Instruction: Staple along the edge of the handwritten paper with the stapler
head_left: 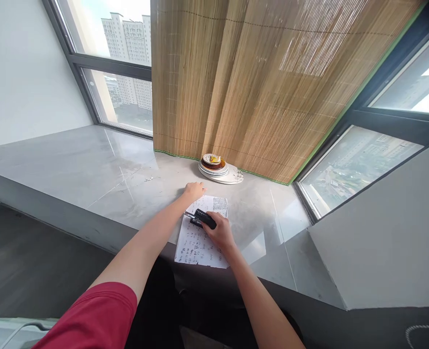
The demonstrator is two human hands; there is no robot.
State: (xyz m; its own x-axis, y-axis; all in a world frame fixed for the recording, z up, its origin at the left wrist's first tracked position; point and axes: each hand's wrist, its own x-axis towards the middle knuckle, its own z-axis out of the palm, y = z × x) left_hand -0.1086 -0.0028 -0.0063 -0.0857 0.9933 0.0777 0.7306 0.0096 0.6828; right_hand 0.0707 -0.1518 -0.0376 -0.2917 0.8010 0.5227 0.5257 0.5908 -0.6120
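Note:
A sheet of paper [203,247] with handwriting and a small printed block lies at the front of the grey ledge. My right hand [220,230] is closed round a black stapler [205,218], which lies over the paper's middle. Beside the stapler, to the left, is a thin metallic part, too small to make out. My left hand [194,190] rests at the sheet's upper left corner, its fingers partly apart, with nothing visible in it.
Behind my hands, a stack of plates [214,167] with a yellow item on top stands near the bamboo blind [236,87]. Small bits [149,179] lie on the ledge [72,165] to the left. Windows flank the blind.

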